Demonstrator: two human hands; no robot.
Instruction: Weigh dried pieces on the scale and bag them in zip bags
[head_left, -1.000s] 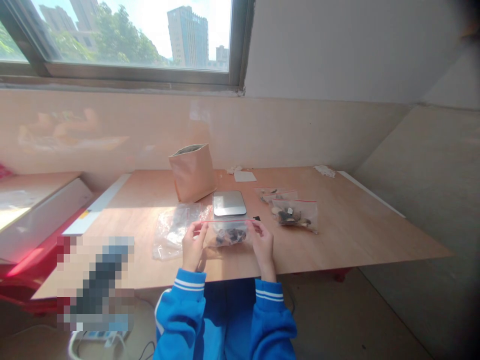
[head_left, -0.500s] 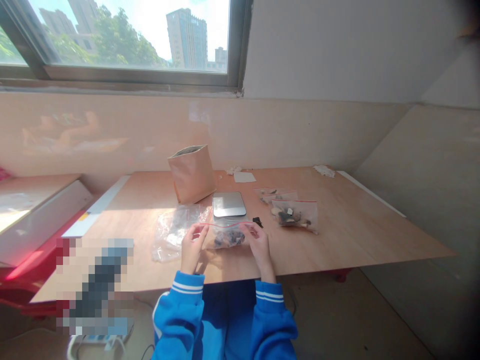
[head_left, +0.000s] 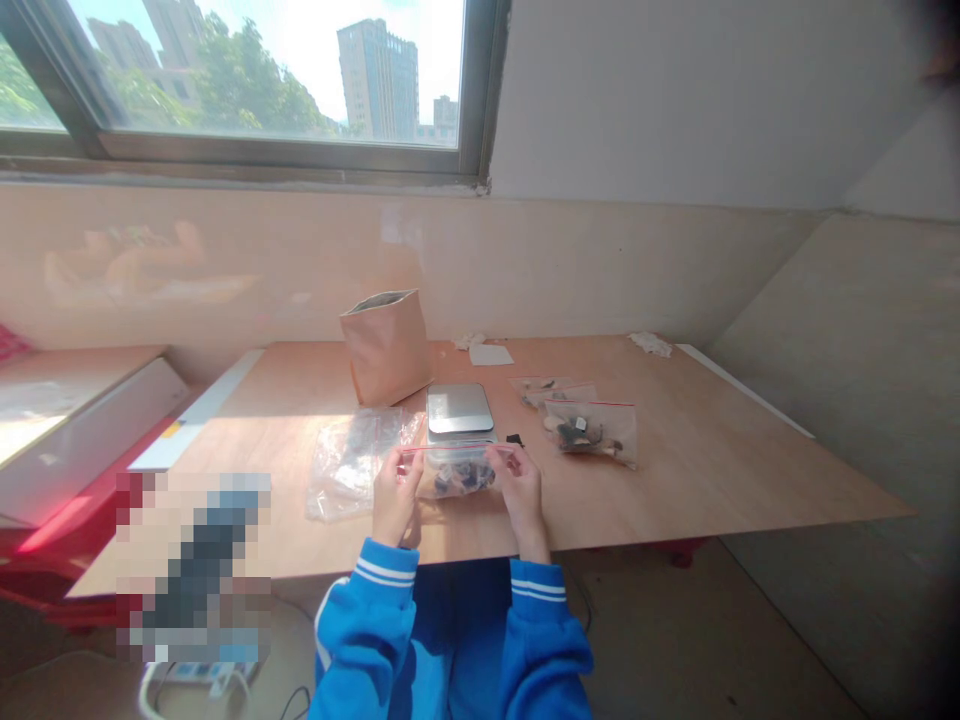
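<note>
A small clear zip bag [head_left: 459,472] with a red seal strip and dark pieces inside is held up over the near edge of the wooden table [head_left: 697,470]. My left hand [head_left: 396,497] pinches its left top corner. My right hand [head_left: 516,488] pinches the top edge toward the right. Both sleeves are blue with white stripes. Just behind the bag stands a small scale [head_left: 459,410] with a shiny metal plate.
A brown paper bag [head_left: 385,344] stands open behind the scale. A pile of empty clear bags [head_left: 349,462] lies to the left. Two filled zip bags [head_left: 589,430] lie to the right. A white card [head_left: 491,354] and crumpled scraps [head_left: 649,343] lie near the wall.
My hands have drawn closer together along the bag's red seal, the left hand shifting right. The bag stays in front of the scale.
</note>
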